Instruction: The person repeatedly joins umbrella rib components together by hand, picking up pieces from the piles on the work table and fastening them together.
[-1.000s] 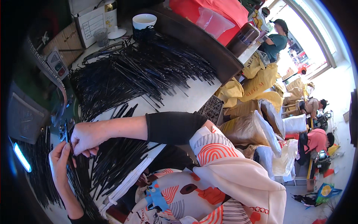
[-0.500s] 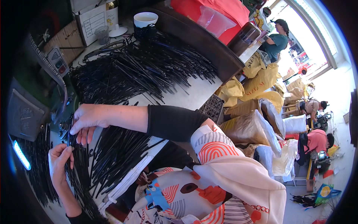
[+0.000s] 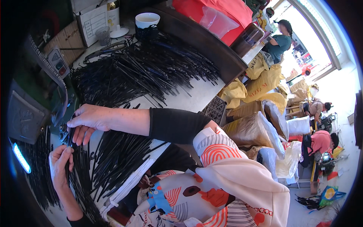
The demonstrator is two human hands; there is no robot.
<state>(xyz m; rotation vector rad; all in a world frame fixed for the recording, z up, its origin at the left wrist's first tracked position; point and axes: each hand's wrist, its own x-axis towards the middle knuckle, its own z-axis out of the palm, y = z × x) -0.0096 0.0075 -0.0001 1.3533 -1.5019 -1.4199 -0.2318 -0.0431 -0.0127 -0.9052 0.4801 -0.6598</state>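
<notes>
Right of the grey cover (image 3: pixel 28 115), the right hand (image 3: pixel 85 118) has shifted away from the left hand (image 3: pixel 59 162), baring more black strip (image 3: pixel 69 139) between them; both thumbs and forefingers pinch it.

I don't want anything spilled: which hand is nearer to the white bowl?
The right hand: in the picture it is below and left of the white bowl. The left hand is lower and further left, farther off.
</notes>
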